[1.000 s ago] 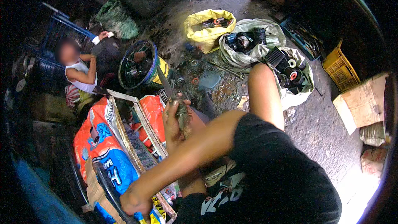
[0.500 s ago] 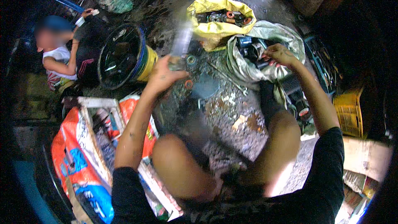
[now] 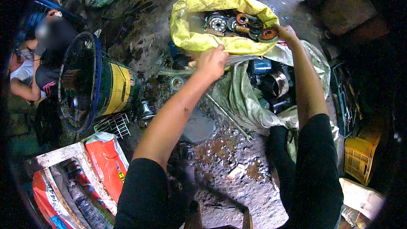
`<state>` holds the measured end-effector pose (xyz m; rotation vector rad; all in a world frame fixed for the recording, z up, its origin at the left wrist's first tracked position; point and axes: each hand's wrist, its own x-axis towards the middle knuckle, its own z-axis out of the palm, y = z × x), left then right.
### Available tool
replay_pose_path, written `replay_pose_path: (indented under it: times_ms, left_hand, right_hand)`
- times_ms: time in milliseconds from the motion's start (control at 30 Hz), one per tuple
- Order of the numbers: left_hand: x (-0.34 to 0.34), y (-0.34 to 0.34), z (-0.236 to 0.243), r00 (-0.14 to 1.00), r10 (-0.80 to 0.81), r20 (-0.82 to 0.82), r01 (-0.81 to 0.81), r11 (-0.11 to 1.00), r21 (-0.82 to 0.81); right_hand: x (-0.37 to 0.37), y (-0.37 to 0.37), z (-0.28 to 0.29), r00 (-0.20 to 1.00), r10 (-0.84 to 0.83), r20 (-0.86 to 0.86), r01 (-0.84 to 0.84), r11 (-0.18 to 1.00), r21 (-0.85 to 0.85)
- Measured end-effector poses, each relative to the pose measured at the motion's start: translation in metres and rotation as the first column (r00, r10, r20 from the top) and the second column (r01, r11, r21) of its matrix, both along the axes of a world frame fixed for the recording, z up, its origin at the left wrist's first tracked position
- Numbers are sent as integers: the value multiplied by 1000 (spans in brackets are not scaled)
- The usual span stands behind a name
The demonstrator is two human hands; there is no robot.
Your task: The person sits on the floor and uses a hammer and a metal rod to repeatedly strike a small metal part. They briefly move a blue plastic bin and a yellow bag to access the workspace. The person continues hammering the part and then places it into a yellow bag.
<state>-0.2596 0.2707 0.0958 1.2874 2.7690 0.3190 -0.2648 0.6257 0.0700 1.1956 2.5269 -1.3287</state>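
Observation:
A yellow woven sack (image 3: 220, 47) stands beyond my knees with its mouth rolled open. Inside lie several greasy metal parts (image 3: 217, 23), bearings and ring-shaped pieces among them, some with orange faces. My left hand (image 3: 212, 62) is closed on the sack's near rim, knuckles up. At the right end of the rim my right hand (image 3: 286, 36) is closed on the sack's edge, its fingertips partly hidden. Just nearer, a pale green sack (image 3: 241, 97) holds dark cylindrical parts, a blue can-shaped piece (image 3: 261, 65) and a metal ring (image 3: 280, 84).
A drum (image 3: 116, 87) with a yellow band lies tipped at the left, a person (image 3: 25, 72) sitting behind it. Nearer are a white frame (image 3: 57, 157) and red-and-white sacks (image 3: 106, 159). A long metal rod (image 3: 229, 116) lies on the wet ground. At the right stands a yellow crate (image 3: 360, 154).
My left hand has left the blurred clear object it held and now grips the yellow sack. My right hand has moved from the pale green sack to the yellow rim. The view has shifted.

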Motion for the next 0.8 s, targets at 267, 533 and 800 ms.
replay_pose_path:
  times_ms: [267, 533, 800]
  left_hand:
    - [12, -75, 52, 997, -71, -33, 74, 991, 109]
    - [19, -89, 50, 993, -114, 16, 112, 990, 82]
    - [88, -265, 60, 929, 211, 304, -224, 974, 10]
  right_hand:
    - [-22, -59, 58, 917, 285, -277, -122, 865, 488]
    - [-4, -44, 23, 988, 129, -81, -78, 886, 456]
    - [175, -60, -35, 960, 276, 40, -170, 467, 867]
